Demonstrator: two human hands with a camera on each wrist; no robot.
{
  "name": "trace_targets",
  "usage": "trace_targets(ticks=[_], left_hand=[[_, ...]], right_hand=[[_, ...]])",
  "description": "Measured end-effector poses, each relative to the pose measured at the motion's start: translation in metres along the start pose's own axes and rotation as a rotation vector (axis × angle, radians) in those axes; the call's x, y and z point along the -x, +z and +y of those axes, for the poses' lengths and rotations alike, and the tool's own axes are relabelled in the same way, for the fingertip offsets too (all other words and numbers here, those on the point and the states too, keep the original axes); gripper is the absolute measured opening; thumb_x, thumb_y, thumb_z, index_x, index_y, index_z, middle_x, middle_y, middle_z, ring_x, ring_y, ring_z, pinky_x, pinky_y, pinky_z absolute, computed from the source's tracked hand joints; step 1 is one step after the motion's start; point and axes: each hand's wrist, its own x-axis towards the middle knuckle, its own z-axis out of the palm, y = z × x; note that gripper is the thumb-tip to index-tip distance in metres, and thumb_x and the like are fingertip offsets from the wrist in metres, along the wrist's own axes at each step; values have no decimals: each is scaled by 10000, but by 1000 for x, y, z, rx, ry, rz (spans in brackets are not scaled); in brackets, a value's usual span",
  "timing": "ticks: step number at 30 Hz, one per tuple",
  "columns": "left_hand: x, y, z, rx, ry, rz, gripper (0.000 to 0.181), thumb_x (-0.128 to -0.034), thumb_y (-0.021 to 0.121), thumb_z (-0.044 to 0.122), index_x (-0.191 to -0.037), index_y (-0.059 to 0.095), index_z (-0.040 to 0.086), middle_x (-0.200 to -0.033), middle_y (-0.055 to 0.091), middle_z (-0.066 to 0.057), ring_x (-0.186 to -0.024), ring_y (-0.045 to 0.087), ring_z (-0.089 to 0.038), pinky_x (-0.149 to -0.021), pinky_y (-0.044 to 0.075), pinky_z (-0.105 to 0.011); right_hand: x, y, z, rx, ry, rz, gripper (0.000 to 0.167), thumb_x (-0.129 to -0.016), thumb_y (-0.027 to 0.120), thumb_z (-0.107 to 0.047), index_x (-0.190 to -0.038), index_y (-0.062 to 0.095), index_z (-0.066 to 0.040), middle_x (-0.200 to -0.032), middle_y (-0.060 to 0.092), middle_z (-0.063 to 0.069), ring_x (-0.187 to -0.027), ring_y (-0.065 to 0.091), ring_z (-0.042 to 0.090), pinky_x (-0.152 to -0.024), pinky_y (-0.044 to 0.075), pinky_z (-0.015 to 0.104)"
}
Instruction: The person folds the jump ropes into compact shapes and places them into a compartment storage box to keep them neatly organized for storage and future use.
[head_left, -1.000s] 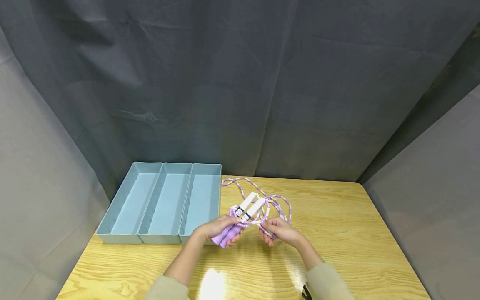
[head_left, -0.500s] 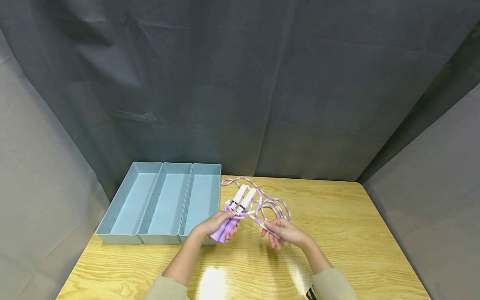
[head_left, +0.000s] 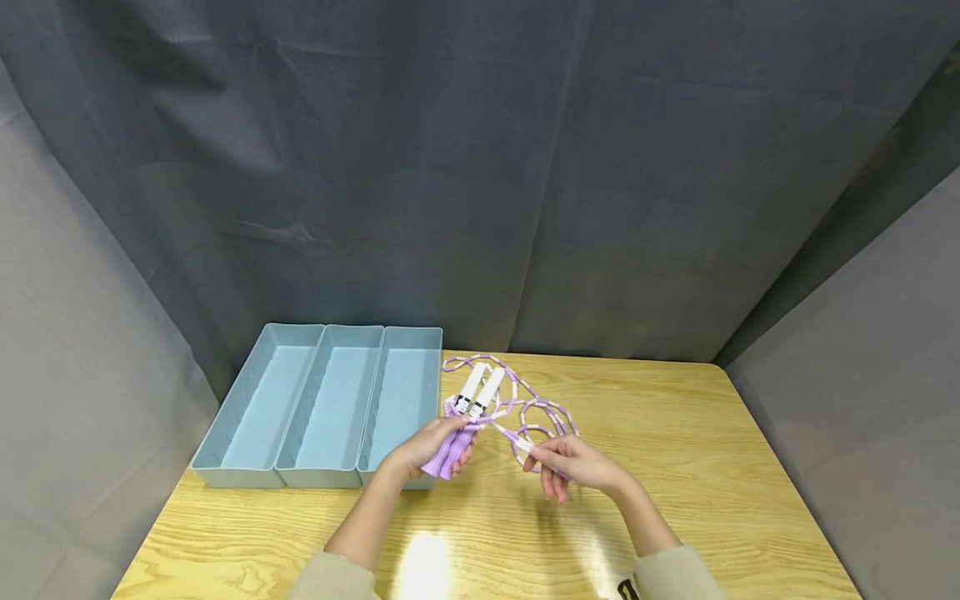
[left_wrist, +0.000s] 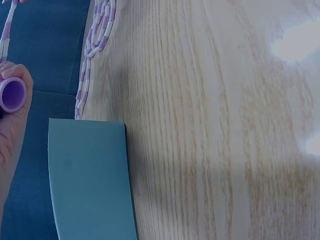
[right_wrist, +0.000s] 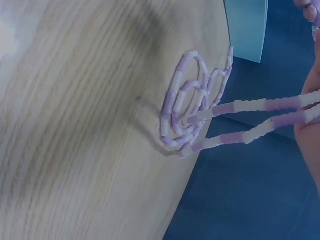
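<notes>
At nine o'clock the left hand (left_wrist: pixel 11 131) grips a purple handle (left_wrist: pixel 13 95), its hollow end showing. Beaded rope (left_wrist: pixel 6 33) runs up past ten — loops of it lie on the desk (left_wrist: pixel 200 125) near eleven. A blue-green bin (left_wrist: pixel 90 175) sits between seven and eight — dark cloth (left_wrist: pixel 52 65) behind.

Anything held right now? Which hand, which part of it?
Yes, a jump rope. Left hand: both handles, by their purple sections. Right hand: two strands of the beaded cord.
</notes>
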Motion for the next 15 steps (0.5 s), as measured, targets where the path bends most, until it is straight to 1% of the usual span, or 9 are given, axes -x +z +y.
trace_targets(ticks=[4,8,11,15], left_hand=[[2,-1,3,16,5,23,376,-991,260,332,-851,492,70,-602,508,-2,-467,471,-91,-440,440,-214],[8,0,11,46,12,29,371,-995,246,307,-849,488,67,-613,498,-15,-481,460,-102,-451,436,-212],[13,2,17,46,17,30,364,-995,256,302,-846,490,67,-617,501,-20,-484,465,-100,-460,439,-210],[14,4,19,45,29,25,356,-996,263,299,-846,488,67,-618,508,-25,-485,472,-98,-459,453,-208]], right_hand=[[6,-1,-3,-8,-6,-8,343,-996,345,-148,-981,546,128,-649,543,339,-466,566,75,-418,477,185],[15,-5,-5,-2,-1,14,318,-989,359,-111,-977,539,151,-659,530,365,-476,567,70,-424,482,185],[20,-8,-8,19,20,42,316,-984,379,-123,-978,555,139,-687,536,380,-476,565,75,-421,491,204],[24,-10,-13,39,54,73,317,-976,417,-164,-991,585,105,-730,558,384,-477,571,90,-427,502,230]])
